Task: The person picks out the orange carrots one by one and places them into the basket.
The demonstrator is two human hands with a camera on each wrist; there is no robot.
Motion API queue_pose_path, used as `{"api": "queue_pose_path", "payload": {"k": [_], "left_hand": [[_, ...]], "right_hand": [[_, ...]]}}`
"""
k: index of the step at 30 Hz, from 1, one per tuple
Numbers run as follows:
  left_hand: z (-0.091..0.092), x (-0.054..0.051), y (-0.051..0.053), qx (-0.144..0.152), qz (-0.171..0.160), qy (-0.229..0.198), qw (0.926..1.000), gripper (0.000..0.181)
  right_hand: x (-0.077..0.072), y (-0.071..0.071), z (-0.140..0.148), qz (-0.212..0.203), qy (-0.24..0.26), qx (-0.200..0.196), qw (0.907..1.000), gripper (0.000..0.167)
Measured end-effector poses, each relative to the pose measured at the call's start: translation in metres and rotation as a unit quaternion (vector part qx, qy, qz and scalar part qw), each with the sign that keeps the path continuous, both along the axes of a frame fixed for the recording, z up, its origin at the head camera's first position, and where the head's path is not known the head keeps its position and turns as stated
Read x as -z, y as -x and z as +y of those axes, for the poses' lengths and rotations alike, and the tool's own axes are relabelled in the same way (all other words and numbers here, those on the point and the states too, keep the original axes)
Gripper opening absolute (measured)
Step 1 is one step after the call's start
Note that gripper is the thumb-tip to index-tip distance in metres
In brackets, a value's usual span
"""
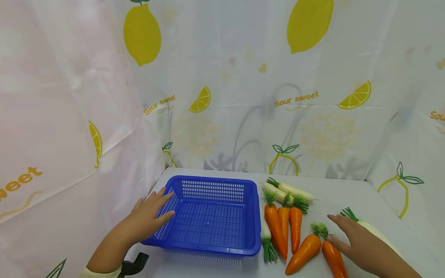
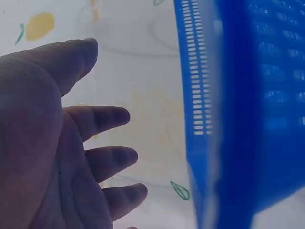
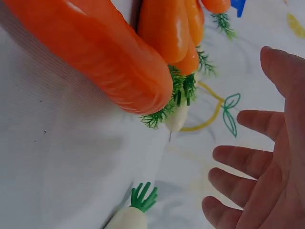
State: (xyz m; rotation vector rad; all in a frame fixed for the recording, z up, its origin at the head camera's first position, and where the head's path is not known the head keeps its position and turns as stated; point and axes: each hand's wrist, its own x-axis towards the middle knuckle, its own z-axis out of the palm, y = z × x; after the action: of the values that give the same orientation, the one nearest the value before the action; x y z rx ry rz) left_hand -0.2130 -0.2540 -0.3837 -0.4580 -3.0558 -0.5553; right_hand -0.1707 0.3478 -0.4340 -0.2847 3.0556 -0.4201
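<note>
I have the white table (image 1: pixel 333 187) before me across the lower half of the head view, its far edge running just under the middle of the frame, and it carries soft grey shadows. White cloth (image 1: pixel 229 77) hangs behind it and down both sides, pinkish at the left, creased in places, and printed with yellow lemons (image 1: pixel 142 34), slices (image 1: pixel 200 99), green leaves and the words "Sour sweet"; two large lemons sit at the top of the frame, and grey plant shapes show faintly low in the cloth. The blue basket (image 1: pixel 208 224) stands on the table at lower centre, its bare mesh floor in sight. My left hand (image 1: pixel 149 216) is spread wide at its left side, gripping nothing; in the left wrist view white cloth shows between my fingertips and the basket wall. A pale sleeve (image 1: pixel 104 273) enters at the bottom left, with a black piece (image 1: pixel 135 264) by the wrist. My right hand (image 1: pixel 358 241), at lower right, is loose and wide too, its fingers round nothing, near two carrots (image 1: pixel 304 253) and in front of a radish (image 1: pixel 377 233) that it partly hides. Three more carrots lie side by side right of the basket; one radish is close against the basket's right side, and two others lie above the carrots.
</note>
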Motion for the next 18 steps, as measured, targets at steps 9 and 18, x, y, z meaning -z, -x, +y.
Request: {"api": "queue_pose_path", "payload": {"k": [9, 18], "left_hand": [[-0.024, 0.019, -0.006, -0.031, -0.043, -0.111, 0.9924, 0.070], [-0.038, 0.039, -0.007, -0.088, -0.053, -0.246, 0.9639, 0.062]], "right_hand": [[0.017, -0.006, 0.007, -0.001, 0.034, 0.006, 0.9994, 0.073], [0.030, -0.004, 0.013, -0.131, 0.214, 0.036, 0.9674, 0.069]]}}
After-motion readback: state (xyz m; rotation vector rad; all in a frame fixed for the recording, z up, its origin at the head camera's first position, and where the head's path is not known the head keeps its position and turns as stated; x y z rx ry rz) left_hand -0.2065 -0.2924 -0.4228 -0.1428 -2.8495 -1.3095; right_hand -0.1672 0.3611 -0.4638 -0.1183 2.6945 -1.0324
